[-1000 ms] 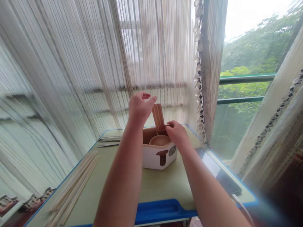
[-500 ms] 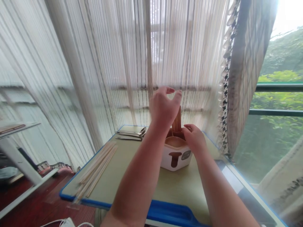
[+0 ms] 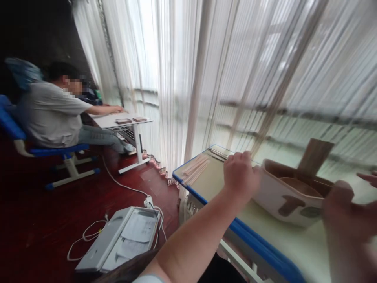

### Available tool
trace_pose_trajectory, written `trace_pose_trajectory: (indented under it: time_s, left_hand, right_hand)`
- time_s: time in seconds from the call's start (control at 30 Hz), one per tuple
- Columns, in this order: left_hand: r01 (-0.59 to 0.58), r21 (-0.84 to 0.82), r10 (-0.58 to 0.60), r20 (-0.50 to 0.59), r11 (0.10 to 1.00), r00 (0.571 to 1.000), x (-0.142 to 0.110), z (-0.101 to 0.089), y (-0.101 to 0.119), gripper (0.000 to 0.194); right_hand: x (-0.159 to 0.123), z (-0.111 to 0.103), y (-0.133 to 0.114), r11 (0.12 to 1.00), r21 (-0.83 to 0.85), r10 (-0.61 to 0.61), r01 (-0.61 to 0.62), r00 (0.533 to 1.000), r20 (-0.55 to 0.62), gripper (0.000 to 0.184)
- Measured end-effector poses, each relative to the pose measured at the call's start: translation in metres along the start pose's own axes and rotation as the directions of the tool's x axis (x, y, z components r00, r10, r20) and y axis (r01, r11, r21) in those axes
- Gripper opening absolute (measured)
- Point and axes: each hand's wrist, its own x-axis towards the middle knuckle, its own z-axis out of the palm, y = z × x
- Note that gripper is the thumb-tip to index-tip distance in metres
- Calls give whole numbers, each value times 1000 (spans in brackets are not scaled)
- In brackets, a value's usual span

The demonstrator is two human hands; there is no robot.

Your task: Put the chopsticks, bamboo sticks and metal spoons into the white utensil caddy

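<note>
My left hand [image 3: 240,177] shows its back, fingers curled, at the left end of a white container [image 3: 290,200] with a brown mushroom mark. What the fingers hold, if anything, is hidden. The container stands on a pale table with a blue rim [image 3: 253,243] and holds a brown bowl [image 3: 297,185] and upright wooden sticks [image 3: 314,157]. My right hand [image 3: 349,214] is smeared by motion in front of the container's right end, with one fingertip at the frame's right edge. A bundle of pale chopsticks [image 3: 196,167] lies at the table's far left.
Metal spoons [image 3: 217,153] lie at the table's far edge by the sheer curtains [image 3: 235,70]. On the red floor lies a grey case [image 3: 123,236] with white cables [image 3: 88,239]. Another person [image 3: 50,114] sits on a blue chair at a small white desk [image 3: 120,122].
The view has swung far to the left, bringing the room and the seated person into sight. My left hand dropped from above the sticks to the container's left end. My right hand is now blurred.
</note>
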Motion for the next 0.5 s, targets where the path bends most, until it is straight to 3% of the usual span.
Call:
trace_pose_trajectory:
  time_s: [0.13,0.27,0.37,0.5]
  left_hand:
    - [94,300,-142,142,949,980,-36,-22,-66,19]
    - [124,446,-228,188,887,955,-49,-39,-111,26]
    - [189,503,-328,205,844,922,-44,-47,-128,28]
    - [219,521,-393,250,825,885,-35,-51,-138,29]
  right_hand:
    - [-7,58,-43,978,22,-211,209,975,71,36]
    - [-17,107,-64,892,36,-449,451,873,188,34]
    - [-24,125,-66,881,39,-452,472,812,369,32]
    - [-30,126,-68,893,-65,-377,444,820,431,33]
